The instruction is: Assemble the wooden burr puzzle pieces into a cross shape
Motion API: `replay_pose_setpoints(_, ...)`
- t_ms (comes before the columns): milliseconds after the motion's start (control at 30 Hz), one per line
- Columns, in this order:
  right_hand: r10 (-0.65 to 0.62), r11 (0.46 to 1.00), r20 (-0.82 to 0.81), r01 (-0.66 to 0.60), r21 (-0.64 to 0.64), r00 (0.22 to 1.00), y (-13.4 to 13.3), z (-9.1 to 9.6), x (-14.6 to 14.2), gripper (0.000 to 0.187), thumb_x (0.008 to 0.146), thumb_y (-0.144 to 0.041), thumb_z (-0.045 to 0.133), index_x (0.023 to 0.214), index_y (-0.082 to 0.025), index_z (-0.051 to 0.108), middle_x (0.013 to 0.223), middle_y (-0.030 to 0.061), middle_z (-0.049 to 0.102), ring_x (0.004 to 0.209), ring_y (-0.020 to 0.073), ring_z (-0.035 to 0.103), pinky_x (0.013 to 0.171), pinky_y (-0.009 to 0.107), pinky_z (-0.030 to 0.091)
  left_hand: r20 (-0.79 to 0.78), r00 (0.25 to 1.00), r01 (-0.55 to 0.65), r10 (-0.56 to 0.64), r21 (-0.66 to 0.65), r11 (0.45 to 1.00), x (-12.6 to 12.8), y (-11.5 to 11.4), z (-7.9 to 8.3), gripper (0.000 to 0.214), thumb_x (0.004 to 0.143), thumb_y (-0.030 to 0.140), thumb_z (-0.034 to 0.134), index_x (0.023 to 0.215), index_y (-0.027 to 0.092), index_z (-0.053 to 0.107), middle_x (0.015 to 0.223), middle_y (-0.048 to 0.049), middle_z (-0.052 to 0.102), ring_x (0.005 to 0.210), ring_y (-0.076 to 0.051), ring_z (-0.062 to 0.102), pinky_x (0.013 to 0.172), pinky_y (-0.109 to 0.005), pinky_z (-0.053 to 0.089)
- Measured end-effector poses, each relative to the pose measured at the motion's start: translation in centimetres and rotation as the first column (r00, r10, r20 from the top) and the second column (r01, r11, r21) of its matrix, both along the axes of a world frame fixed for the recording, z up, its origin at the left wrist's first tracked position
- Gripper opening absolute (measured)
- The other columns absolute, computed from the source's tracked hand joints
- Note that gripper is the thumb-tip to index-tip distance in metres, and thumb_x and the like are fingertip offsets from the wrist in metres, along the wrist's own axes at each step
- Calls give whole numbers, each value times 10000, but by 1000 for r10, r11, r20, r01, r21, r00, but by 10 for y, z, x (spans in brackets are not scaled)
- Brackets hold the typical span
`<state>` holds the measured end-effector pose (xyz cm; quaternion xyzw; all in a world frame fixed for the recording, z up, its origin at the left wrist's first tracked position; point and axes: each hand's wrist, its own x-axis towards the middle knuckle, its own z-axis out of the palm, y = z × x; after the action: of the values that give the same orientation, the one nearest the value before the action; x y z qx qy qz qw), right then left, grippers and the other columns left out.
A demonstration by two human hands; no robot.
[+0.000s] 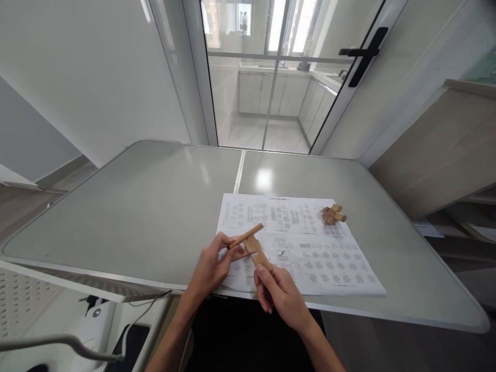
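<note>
Plainly, the printed sheet (302,243) on the table (147,206) carries rows of diagrams too small to read. Above it, the left hand (211,268) and right hand (279,294) pinch crossed wooden sticks (251,245), whose joint seems partly hidden by fingers; an assembled wooden puzzle (333,214) lies apart.

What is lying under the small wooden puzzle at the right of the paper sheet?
The assembled wooden puzzle rests on the printed sheet, which lies on the grey table. The diagrams directly beneath it are covered.

Both hands (248,279) holding wooden puzzle sticks (251,244) over printed sheet (310,248), seemingly interlocked
</note>
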<state>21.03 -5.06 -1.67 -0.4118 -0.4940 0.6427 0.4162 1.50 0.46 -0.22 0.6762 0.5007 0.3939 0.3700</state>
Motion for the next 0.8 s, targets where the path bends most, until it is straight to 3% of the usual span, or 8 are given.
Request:
replay_pose_setpoints(100,1,1000,8,-1,1,1000,-1,0,0,513,1067,-639,478,795,-209,554,437,-58,536,355,80,385,425,222,310,-16,1000,0,0,-1,1000,-1,0,1,121,1002,355,575,937,255,557,1015,-46,805,994,-238,781,770,-311,604)
replay_pose_setpoints(333,-85,996,79,83,21,993,0,6,-6,513,1076,-633,461,799,-210,552,424,-67,505,368,86,380,442,234,324,-12,999,51,-51,8,999,2,0,0,119,1006,354,604,951,249,590,1053,-45,812,997,-233,777,872,-331,594)
replay_pose_setpoints(467,-113,994,101,111,26,988,3,5,-9,510,1072,-650,456,835,-210,556,441,-66,517,376,91,404,442,237,331,-28,989,147,-146,23,989,6,-1,-2,107,1022,330,601,988,235,638,989,-24,795,888,-195,754,800,-287,576)
replay_pose_setpoints(667,-98,995,92,96,30,991,3,3,-8,501,1081,-634,450,855,-203,566,465,-59,535,393,92,432,450,232,351,-99,986,141,-130,108,984,7,-3,1,100,1014,272,614,1067,215,676,880,4,744,725,-141,659,726,-251,531)
replay_pose_setpoints(800,-101,994,126,94,60,987,2,2,-9,497,1089,-620,444,863,-198,578,488,-52,549,414,98,459,463,234,373,-130,982,159,-138,164,974,6,-4,1,100,1000,238,631,1055,216,712,886,-3,755,737,-139,657,730,-250,528)
